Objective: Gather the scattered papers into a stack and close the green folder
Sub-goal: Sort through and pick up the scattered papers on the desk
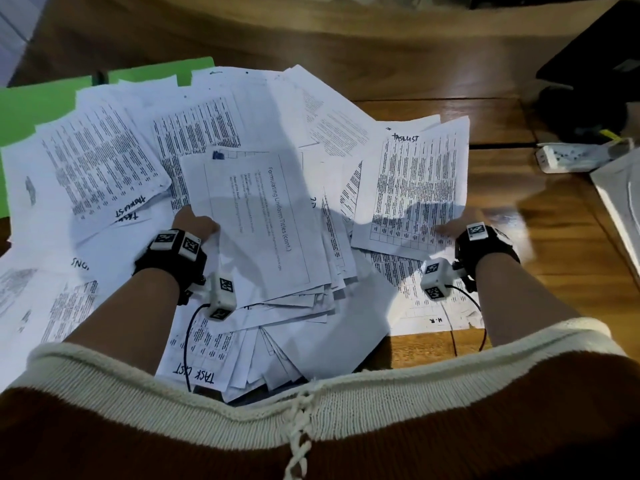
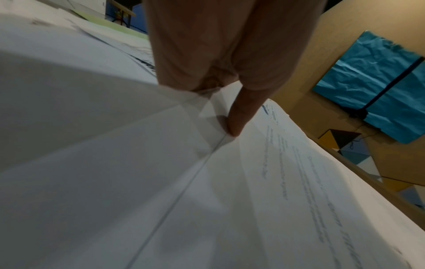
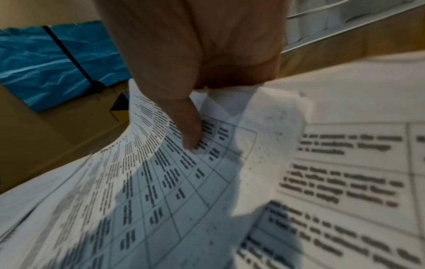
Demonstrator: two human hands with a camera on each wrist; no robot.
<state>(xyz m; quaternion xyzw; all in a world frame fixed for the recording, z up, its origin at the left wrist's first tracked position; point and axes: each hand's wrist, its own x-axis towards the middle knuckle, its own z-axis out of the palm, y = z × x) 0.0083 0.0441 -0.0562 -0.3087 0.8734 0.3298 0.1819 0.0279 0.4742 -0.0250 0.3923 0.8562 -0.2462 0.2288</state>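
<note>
Several printed white papers [image 1: 214, 140] lie scattered over the wooden table [image 1: 491, 123]. The green folder [image 1: 31, 116] lies open at the far left, mostly covered by sheets. My left hand [image 1: 195, 225] grips a thick bundle of papers [image 1: 256, 220] at its near-left edge, thumb [image 2: 239, 116] on the top sheet titled "Formulating Uniform Titles". My right hand [image 1: 453, 230] pinches a table-printed sheet [image 1: 415, 188] by its near corner, lifted off the pile; the thumb [image 3: 188, 123] presses on top, and the other fingers are hidden beneath.
A white power strip [image 1: 571, 157] lies at the right of the table beside a dark object [image 1: 585, 109]. A white tray edge [image 1: 620, 202] sits at the far right. More loose sheets [image 1: 45, 299] lie by my left forearm.
</note>
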